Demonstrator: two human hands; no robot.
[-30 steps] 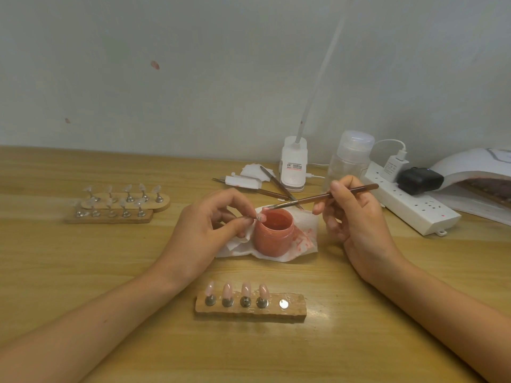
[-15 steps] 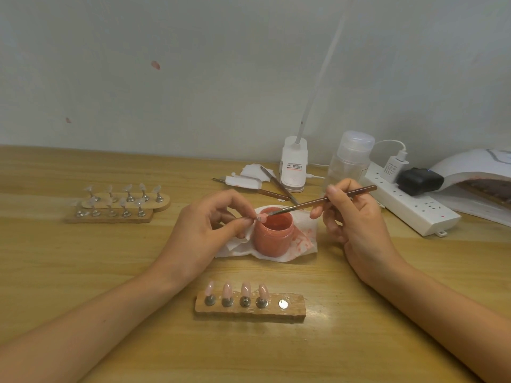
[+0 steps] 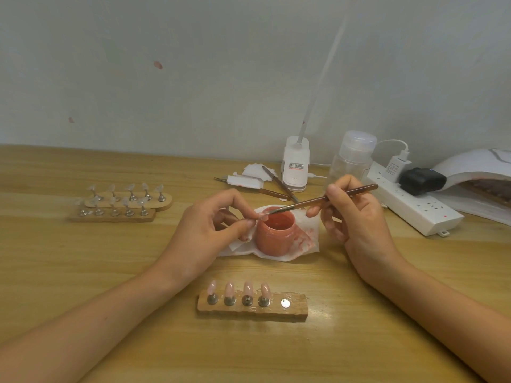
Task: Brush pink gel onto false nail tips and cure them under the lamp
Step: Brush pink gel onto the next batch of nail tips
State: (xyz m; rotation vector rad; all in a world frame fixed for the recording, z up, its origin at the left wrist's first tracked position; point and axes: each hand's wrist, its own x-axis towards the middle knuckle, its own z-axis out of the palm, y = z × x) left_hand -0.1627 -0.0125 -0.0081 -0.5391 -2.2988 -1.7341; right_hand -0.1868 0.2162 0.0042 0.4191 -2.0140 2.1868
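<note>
The left hand is pinching a single nail tip between thumb and forefinger, holding it just above the near rim of the open gel jar. The right hand is gripping the brush like a pen, and the bristles are touching the tip, so coating of this piece appears to be in progress.

The jar is standing on a gel-stained tissue in the middle of the bench. On the near holder block, four coated tips are standing in a row, showing pink. The fifth magnet seat is showing bare metal, and it is probably the seat for the tip now in hand.

At the far left, two further holders are carrying ten tips that look clear and uncoated. Whether they belong to this job cannot be told.

The curing lamp is sitting at the right edge, well apart from the near block. Judged from this layout, brushing of the first set is nearly complete, and curing of that set is not yet started.
</note>
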